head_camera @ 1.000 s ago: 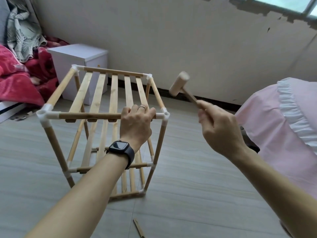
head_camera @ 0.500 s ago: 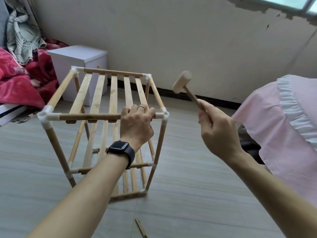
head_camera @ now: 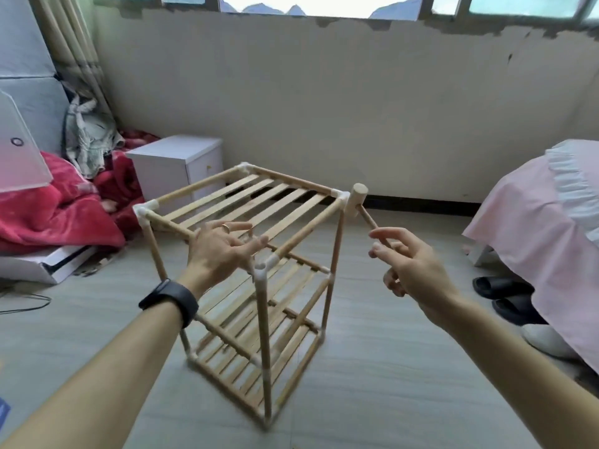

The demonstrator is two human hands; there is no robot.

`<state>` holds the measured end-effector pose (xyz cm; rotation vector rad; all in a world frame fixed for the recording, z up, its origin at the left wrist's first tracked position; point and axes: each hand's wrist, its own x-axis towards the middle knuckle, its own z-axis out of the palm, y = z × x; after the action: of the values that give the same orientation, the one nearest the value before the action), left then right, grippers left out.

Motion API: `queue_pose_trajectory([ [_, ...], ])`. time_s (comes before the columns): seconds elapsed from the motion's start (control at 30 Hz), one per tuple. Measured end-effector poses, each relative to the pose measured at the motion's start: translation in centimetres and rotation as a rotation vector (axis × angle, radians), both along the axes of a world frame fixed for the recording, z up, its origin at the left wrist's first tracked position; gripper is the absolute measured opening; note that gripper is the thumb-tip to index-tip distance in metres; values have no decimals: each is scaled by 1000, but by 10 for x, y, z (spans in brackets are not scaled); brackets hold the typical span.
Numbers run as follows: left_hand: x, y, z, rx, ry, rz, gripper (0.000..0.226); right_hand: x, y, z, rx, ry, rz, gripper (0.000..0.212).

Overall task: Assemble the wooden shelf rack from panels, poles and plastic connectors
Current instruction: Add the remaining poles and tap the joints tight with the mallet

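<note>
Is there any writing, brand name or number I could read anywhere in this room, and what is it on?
None can be read.
The wooden rack, the mallet and the white cabinet show no lettering.
The black wristband shows only its strap, no screen.

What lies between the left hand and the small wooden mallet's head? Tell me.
Head view: the slatted wooden rack's top side pole crosses between left hand and mallet head, with a white plastic corner connector beside the head.
</note>
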<state>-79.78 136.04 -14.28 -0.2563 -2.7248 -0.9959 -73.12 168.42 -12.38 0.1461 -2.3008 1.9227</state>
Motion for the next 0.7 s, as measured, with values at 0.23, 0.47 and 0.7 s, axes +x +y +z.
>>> queue_pose_trajectory([
  [0.23, -24, -33, 71, -460, -319, 111, 46, -15, -6, 20, -107, 34, 170, 63],
  [0.47, -16, 132, 27, -413, -162, -5, 33, -39, 7, 31, 208, 276, -269, 26],
  [0.7, -2, 147, -16, -591, 271, 252, 23, -64, 7, 61, 444, 412, -349, 31],
])
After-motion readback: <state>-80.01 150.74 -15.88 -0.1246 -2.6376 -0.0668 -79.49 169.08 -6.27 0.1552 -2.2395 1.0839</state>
